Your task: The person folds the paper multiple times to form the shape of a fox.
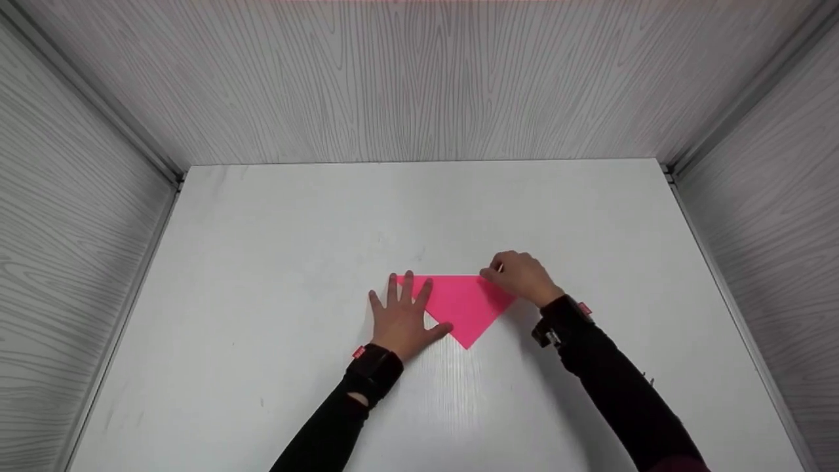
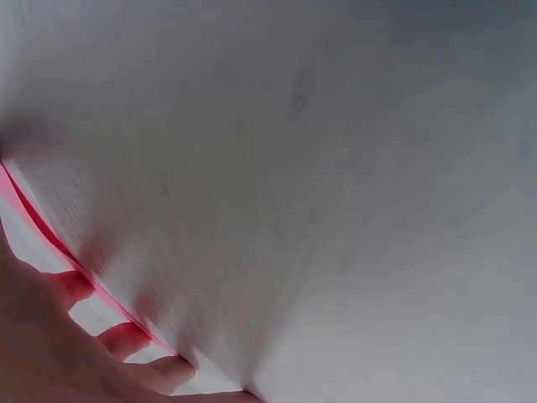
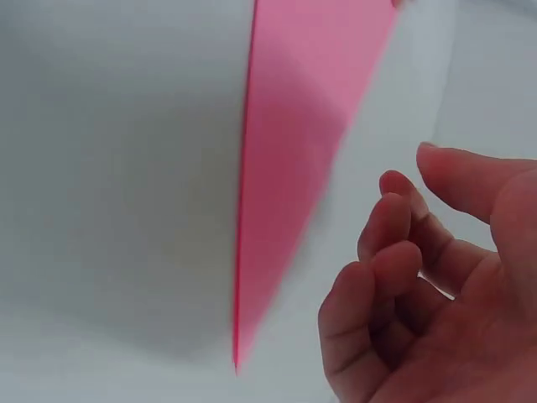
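A bright pink sheet of paper (image 1: pixel 459 301), folded to a triangle, lies on the white table with its long edge away from me and a point toward me. My left hand (image 1: pixel 401 324) is spread over its left end, fingertips at the long edge and thumb on the lower left side. In the left wrist view the fingers (image 2: pixel 126 338) reach the pink edge. Above the right end is my right hand (image 1: pixel 521 275), covering that corner in the head view. The right wrist view shows its fingers (image 3: pixel 348 306) loosely curled, apart from the paper, nothing between thumb and fingertips.
The white tabletop (image 1: pixel 275 229) surrounds the paper. A grey wood-grain panel (image 1: pixel 406 78) rises at the back edge, and similar panels (image 1: pixel 72 196) stand along the left and right sides. Black bands with small devices (image 1: pixel 373 373) are strapped on both wrists.
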`<state>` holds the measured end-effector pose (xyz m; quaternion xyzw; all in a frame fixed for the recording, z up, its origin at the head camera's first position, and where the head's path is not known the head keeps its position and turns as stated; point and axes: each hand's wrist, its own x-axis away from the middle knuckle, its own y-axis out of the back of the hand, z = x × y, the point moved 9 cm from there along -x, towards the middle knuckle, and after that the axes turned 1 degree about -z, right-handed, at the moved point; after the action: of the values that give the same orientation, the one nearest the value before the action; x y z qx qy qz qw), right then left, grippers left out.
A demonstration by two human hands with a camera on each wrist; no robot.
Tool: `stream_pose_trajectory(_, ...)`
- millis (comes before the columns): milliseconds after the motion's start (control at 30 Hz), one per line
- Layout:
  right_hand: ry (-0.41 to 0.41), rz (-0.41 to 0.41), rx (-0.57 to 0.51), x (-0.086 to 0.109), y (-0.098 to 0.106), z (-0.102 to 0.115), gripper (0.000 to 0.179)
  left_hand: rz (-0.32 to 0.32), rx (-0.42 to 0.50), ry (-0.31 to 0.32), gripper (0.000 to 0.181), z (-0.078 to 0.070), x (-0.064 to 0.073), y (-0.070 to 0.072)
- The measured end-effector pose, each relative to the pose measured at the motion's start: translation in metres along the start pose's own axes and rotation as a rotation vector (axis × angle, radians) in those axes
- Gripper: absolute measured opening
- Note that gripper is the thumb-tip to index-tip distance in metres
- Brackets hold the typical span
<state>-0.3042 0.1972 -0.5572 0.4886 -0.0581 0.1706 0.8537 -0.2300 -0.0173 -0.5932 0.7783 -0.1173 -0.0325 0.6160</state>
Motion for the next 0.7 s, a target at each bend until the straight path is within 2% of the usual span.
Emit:
stream_pose_trajectory(67, 0.006, 0.011, 0.010, -0.006, -0.013, 0.006, 0.040, -0.004, -0.007, -0.005, 0.096, 0.000, 0.000, 0.000)
stream_pose_trajectory(167, -0.029, 0.001, 0.008, -0.013, -0.021, 0.007, 0.041, -0.020, -0.036, -0.020, 0.095, 0.000, 0.001, 0.001)
stream_pose_trajectory(300, -0.086, -0.009, -0.015, -0.017, -0.021, 0.001, 0.038, -0.045, -0.120, -0.047, 0.094, -0.005, 0.002, 0.005)
stream_pose_trajectory(467, -0.104, 0.007, -0.016, -0.018, -0.021, 0.005, 0.037, -0.060, -0.220, -0.087, 0.089, -0.016, -0.005, 0.017)
stream_pose_trajectory(567, -0.117, 0.011, -0.003, -0.018, -0.022, 0.006, 0.038, -0.023, -0.212, -0.147, 0.084, -0.028, -0.012, 0.023)
stream_pose_trajectory(700, -0.132, 0.008, 0.024, -0.019, -0.023, 0.004, 0.039, 0.059, -0.117, -0.231, 0.076, -0.046, -0.021, 0.024)
